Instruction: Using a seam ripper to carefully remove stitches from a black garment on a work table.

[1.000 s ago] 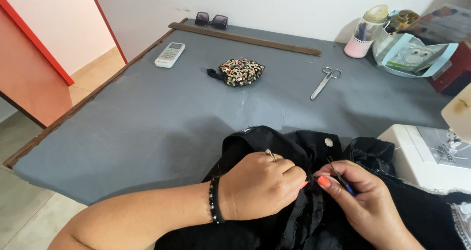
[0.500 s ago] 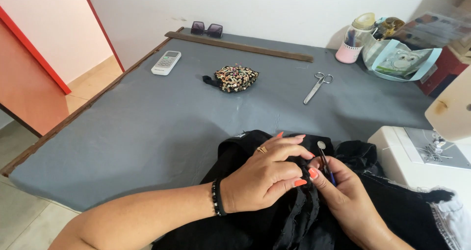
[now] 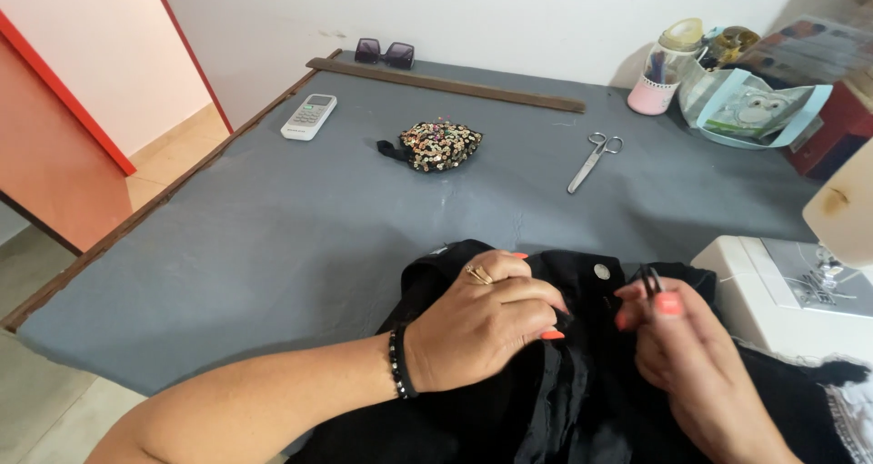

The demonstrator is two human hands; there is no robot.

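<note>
A black garment [image 3: 582,400] with a metal button [image 3: 601,271] lies bunched at the near edge of the grey table [image 3: 300,237]. My left hand [image 3: 482,332], wearing a ring and a dark bead bracelet, presses down and pinches a fold of the garment. My right hand [image 3: 682,355] is just to the right, over the cloth, pinching a small dark pointed tool [image 3: 649,280] between thumb and fingers, its tip pointing up.
A white sewing machine [image 3: 800,291] stands at the right. Scissors [image 3: 593,159], a sequinned pincushion [image 3: 436,144], a white remote [image 3: 308,116], sunglasses [image 3: 384,52], a long wooden ruler [image 3: 446,84], a jar [image 3: 664,68] and a blue tray [image 3: 759,109] lie farther back.
My right hand has pulled away to the right from the left hand and lifted the small tool clear of the cloth. The left hand keeps its hold on the fold.
</note>
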